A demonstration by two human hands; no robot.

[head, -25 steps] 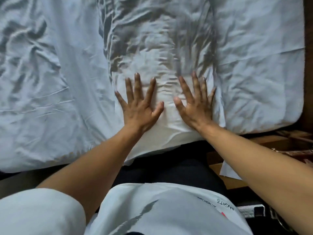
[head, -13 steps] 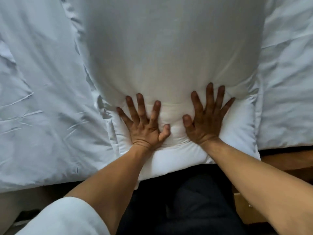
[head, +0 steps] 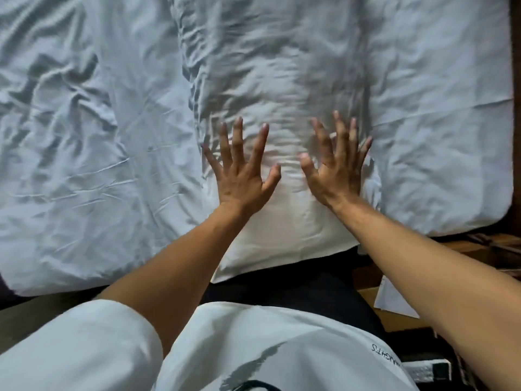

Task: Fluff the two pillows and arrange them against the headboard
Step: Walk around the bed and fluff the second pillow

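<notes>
A white pillow (head: 282, 88) in a wrinkled case lies flat on the bed, running away from me, its near end hanging slightly over the mattress edge. My left hand (head: 242, 167) and my right hand (head: 335, 165) are side by side over the pillow's near part, fingers straight and spread. I cannot tell whether the palms touch the fabric or hover just above it. Only this one pillow is in view. No headboard shows.
The crumpled white bedsheet (head: 84, 136) covers the mattress on both sides of the pillow. The mattress's right corner (head: 499, 210) ends beside dark wooden furniture. Papers (head: 394, 300) and boxes lie on the floor at the lower right. My white shirt fills the bottom.
Half a second ago both hands pressed deep into the pillow and it bulged up smooth. Now the pillow lies flat and wrinkled again, and the hands have eased up with fingers spread wider.
</notes>
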